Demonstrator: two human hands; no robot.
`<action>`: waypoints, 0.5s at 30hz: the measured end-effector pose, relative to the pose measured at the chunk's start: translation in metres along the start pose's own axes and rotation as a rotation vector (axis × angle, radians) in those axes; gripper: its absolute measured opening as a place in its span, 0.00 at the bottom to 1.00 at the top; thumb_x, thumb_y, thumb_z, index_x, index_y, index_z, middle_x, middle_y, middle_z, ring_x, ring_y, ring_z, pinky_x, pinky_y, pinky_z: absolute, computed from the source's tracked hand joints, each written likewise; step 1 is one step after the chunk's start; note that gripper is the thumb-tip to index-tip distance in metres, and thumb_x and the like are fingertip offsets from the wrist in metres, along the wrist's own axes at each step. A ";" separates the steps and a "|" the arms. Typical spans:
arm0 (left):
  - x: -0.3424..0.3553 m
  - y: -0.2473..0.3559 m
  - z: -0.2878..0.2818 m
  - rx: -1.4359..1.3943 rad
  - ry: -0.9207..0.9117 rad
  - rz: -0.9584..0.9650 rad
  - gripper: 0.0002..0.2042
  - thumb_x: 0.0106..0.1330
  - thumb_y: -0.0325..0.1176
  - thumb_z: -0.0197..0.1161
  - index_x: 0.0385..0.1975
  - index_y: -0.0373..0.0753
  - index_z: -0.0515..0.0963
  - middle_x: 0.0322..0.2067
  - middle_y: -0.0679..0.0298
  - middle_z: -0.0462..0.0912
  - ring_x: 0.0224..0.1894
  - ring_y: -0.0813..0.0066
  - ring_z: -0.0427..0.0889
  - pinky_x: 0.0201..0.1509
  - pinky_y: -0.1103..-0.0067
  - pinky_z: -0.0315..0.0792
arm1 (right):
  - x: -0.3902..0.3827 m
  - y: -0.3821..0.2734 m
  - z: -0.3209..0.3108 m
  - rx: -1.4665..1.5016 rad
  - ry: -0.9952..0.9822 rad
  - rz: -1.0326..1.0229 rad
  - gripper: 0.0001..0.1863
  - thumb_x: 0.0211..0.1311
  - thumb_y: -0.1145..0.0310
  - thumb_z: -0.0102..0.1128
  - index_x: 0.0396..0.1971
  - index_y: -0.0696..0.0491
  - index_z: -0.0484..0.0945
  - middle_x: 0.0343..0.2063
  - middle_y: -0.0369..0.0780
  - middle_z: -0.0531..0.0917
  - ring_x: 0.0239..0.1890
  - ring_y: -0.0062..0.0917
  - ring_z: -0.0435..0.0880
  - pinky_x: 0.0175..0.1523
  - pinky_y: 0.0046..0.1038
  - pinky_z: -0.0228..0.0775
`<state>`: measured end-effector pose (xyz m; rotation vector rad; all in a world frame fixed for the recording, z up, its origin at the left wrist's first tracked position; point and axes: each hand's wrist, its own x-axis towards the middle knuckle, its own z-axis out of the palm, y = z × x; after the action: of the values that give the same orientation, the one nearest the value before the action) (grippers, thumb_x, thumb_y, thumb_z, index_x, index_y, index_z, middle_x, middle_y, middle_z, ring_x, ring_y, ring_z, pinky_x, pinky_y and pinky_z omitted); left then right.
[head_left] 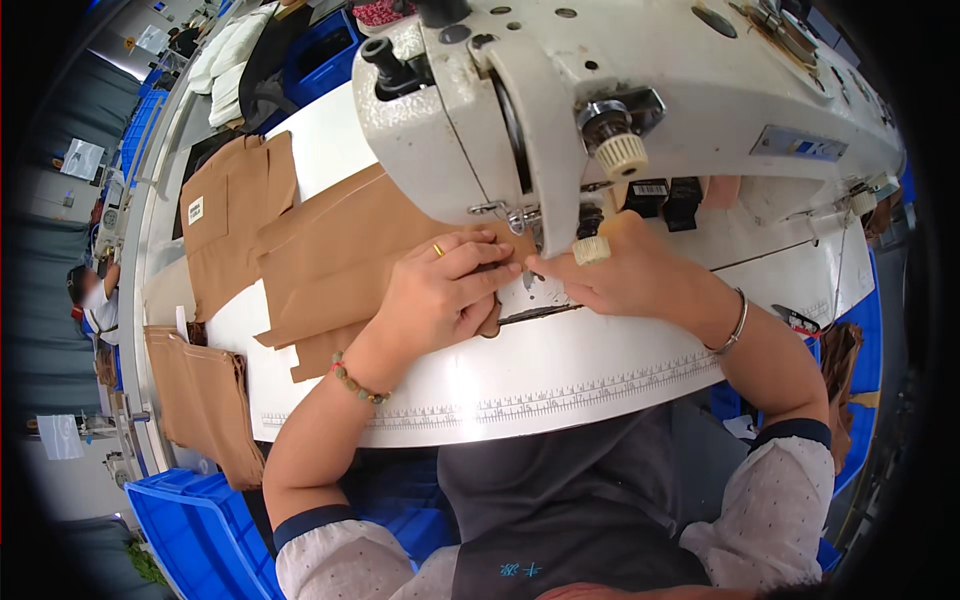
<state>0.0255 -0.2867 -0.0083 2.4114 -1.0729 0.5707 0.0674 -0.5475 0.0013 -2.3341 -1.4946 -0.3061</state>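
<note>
My left hand rests on a brown fabric piece, its fingers curled and pressed together over the right edge, just below the presser foot of a white sewing machine. A small folded bit of the cloth shows under those fingers. From the other side my right hand reaches in, partly behind a cream knob. Its index fingertip almost meets the left fingers beside the needle area. The other right fingers are bent in, and whatever they may pinch is hidden.
More brown cut pieces lie at the left of the white table, and a folded brown stack hangs at its left edge. Blue crates stand below. Small black packets sit under the machine arm. A person works far left.
</note>
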 end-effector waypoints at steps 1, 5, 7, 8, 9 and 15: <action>0.001 -0.004 0.001 -0.019 0.025 -0.009 0.15 0.49 0.24 0.67 0.38 0.45 0.89 0.43 0.67 0.87 0.46 0.67 0.87 0.47 0.72 0.83 | 0.001 0.002 0.002 -0.024 0.054 -0.017 0.05 0.55 0.64 0.67 0.27 0.48 0.85 0.22 0.38 0.82 0.22 0.30 0.84 0.26 0.34 0.74; 0.005 -0.013 0.002 -0.026 0.008 -0.057 0.16 0.50 0.23 0.66 0.38 0.46 0.90 0.43 0.68 0.88 0.42 0.68 0.87 0.43 0.73 0.82 | 0.000 0.003 0.012 0.033 0.112 0.102 0.10 0.53 0.62 0.68 0.19 0.52 0.84 0.23 0.39 0.81 0.23 0.31 0.85 0.26 0.33 0.76; 0.011 -0.015 -0.001 0.020 -0.014 -0.110 0.16 0.50 0.23 0.66 0.37 0.47 0.90 0.39 0.68 0.90 0.36 0.66 0.86 0.39 0.73 0.81 | -0.002 0.007 0.018 0.024 0.115 0.093 0.11 0.52 0.62 0.68 0.18 0.52 0.84 0.23 0.38 0.81 0.23 0.31 0.85 0.26 0.32 0.76; 0.011 -0.017 0.001 0.018 -0.014 -0.109 0.16 0.50 0.23 0.66 0.37 0.47 0.90 0.39 0.68 0.90 0.36 0.66 0.86 0.39 0.73 0.81 | -0.003 0.008 0.020 0.017 0.118 0.081 0.11 0.51 0.63 0.68 0.17 0.53 0.84 0.23 0.38 0.81 0.23 0.30 0.85 0.27 0.32 0.76; 0.011 -0.020 0.002 0.001 -0.002 -0.138 0.16 0.49 0.23 0.65 0.36 0.48 0.91 0.37 0.67 0.90 0.35 0.65 0.86 0.38 0.72 0.81 | -0.002 0.007 0.018 0.017 0.118 0.081 0.11 0.51 0.63 0.68 0.17 0.53 0.84 0.23 0.38 0.81 0.23 0.30 0.85 0.27 0.32 0.76; 0.011 -0.023 0.004 0.011 0.041 -0.138 0.15 0.48 0.24 0.66 0.35 0.47 0.91 0.33 0.65 0.90 0.33 0.62 0.85 0.37 0.72 0.81 | -0.002 0.006 0.017 -0.028 0.099 0.065 0.09 0.49 0.64 0.69 0.17 0.52 0.84 0.25 0.38 0.82 0.24 0.29 0.85 0.27 0.31 0.77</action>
<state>0.0504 -0.2817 -0.0106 2.4490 -0.8809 0.5774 0.0718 -0.5450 -0.0162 -2.3473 -1.3743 -0.4224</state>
